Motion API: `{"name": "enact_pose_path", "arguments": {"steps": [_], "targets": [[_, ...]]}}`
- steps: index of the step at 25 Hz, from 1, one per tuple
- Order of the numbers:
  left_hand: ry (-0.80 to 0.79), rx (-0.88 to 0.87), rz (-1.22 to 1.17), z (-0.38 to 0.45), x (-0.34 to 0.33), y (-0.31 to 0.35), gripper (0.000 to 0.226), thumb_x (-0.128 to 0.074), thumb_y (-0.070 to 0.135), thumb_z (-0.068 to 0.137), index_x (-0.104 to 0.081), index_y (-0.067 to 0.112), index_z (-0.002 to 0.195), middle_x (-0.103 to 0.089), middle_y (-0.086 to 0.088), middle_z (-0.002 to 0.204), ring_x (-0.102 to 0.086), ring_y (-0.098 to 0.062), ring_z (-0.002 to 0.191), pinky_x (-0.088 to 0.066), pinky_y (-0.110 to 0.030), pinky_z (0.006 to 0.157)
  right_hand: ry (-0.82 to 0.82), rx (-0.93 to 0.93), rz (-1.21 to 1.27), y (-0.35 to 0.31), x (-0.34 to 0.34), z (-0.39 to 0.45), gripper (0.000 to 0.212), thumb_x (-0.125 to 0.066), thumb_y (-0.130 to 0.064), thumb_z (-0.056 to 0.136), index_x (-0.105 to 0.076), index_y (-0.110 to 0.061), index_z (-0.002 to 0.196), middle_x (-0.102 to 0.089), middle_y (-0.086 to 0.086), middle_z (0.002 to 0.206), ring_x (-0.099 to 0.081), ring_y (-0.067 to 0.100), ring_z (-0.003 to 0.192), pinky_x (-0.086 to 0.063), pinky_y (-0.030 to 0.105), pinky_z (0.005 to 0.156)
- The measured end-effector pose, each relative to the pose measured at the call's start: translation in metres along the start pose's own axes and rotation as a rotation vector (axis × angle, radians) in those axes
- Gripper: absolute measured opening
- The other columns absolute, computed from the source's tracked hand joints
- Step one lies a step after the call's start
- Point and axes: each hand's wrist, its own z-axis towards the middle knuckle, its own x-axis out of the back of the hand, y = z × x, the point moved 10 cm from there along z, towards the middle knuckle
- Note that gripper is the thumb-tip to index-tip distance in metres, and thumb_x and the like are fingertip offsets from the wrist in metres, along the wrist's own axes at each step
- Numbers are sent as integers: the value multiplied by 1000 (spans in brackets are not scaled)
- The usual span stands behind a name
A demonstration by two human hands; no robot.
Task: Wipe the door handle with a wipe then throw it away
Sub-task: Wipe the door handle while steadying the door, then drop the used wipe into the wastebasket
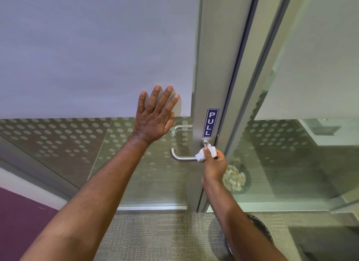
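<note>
1. My left hand [155, 114] lies flat and spread wide on the door [97, 56], holding nothing, just bracing it
2. I judge I'm mid-wipe: the handle [182, 157] is being cleaned near its pivot, so next I should slide the wipe along toward the curved free end
3. My right hand [214, 163] is clenched around the white wipe [206, 153], pressing it onto the handle
4. A dark bin [260, 231] sits low right, presumably for disposal
</note>
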Motion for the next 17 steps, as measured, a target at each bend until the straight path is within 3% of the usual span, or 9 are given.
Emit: {"name": "enact_pose_path", "arguments": {"steps": [4, 6, 9, 11, 13, 17], "targets": [[-75, 71, -33, 3, 2, 5, 79, -55, 30, 101, -15, 19, 168, 5, -2, 178, 15, -26, 164, 7, -54, 131, -155, 328, -457, -31, -4, 9, 7, -72, -19, 90, -77, -19, 94, -65, 3, 94, -61, -9, 77, -41, 3, 70], [-110, 163, -82, 3, 3, 11, 76, -58, 29, 100, -21, 16, 165, -14, -11, 176, 16, -26, 163, 2, -58, 130, -292, 369, -558, -40, -9, 15, 7, -74, -19, 88, -78, -23, 92, -64, 0, 94, -61, -10, 79, -40, 1, 70], [-140, 307, -147, 5, 5, 24, 78, -64, 25, 97, -25, 14, 163, -31, -23, 168, -5, -41, 161, -13, -70, 125, -483, 245, -580, -40, -9, 24, 8, -75, -12, 88, -77, -16, 93, -71, 9, 101, -68, 10, 86, -50, 17, 82], [-167, 379, -173, 5, 5, 35, 82, -65, 24, 96, -22, 14, 164, -28, -25, 169, -15, -47, 156, -6, -66, 128, -552, 106, -502, -37, 0, 26, 14, -69, 1, 88, -76, -6, 98, -74, 15, 103, -67, 23, 90, -51, 31, 86], [-193, 433, -216, 6, 4, 53, 82, -62, 27, 97, -19, 15, 166, -22, -24, 171, -13, -46, 158, 3, -59, 129, -577, -54, -363, -33, 19, 25, 20, -62, 9, 89, -73, -6, 97, -73, 17, 100, -65, 26, 92, -51, 38, 89], [-288, 472, -286, -7, -1, 105, 77, -53, 34, 99, -20, 16, 166, -18, -17, 174, -12, -36, 161, -2, -62, 129, -577, -267, -194, -28, 62, 28, 27, -55, 13, 89, -71, -8, 98, -70, 18, 106, -66, 28, 97, -52, 33, 92]]}}
